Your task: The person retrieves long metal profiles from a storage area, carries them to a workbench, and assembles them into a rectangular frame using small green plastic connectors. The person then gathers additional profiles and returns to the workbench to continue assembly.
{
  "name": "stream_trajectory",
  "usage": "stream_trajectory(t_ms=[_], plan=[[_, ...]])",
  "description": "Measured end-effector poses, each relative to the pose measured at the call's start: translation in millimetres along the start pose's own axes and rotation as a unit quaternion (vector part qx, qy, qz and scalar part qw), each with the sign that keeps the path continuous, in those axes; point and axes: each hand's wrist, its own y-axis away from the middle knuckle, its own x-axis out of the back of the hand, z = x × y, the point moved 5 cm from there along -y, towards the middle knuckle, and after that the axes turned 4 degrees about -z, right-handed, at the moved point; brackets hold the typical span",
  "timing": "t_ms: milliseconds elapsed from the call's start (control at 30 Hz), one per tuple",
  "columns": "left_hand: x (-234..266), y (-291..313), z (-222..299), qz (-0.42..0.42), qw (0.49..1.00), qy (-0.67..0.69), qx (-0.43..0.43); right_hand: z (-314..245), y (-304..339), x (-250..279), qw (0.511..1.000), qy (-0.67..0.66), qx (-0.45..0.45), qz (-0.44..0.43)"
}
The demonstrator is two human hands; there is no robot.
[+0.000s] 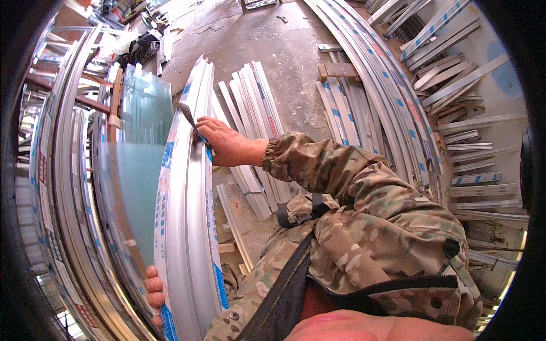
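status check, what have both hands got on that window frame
Right hand presses a thin tool against the aluminium frame. Left hand grips its lower edge. Glass pane seated inside.

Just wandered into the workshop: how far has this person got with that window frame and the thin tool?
Done: a frosted glass pane already sits inside the upright silver aluminium frame with blue-printed film. In hand: the right hand presses a thin dark flat tool against the frame's upper edge, while the left hand grips it low down. Left: the film still covers the frame; how much edge remains cannot be told.
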Motion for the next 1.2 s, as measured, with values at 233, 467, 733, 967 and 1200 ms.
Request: stream_trajectory(t_ms=[233, 467, 733, 967, 1200], plan=[[-160.5, -94.4, -60.4, -0.048, 0.997, 0.039, -0.038, 139.1, -52.9, 108.4, 0.999, 0.009, -0.031, 0.012], [-300.2, -189.5, -118.1, -0.054, 0.995, 0.067, -0.057, 240.2, -120.5, 209.3, 0.993, 0.038, -0.087, -0.074], [-428.7, -295.4, -199.5, -0.066, 0.989, 0.085, -0.099, 353.7, -188.3, 250.4, 0.988, 0.066, -0.12, -0.072], [-530.6, -399.1, -327.9, -0.05, 0.983, 0.13, -0.123, 474.4, -281.3, 261.5, 0.996, 0.017, -0.068, -0.06], [-606.8, -525.4, -427.1, -0.115, 0.975, 0.142, -0.131, 605.2, -401.4, 298.9, 0.989, 0.01, -0.099, -0.112]])
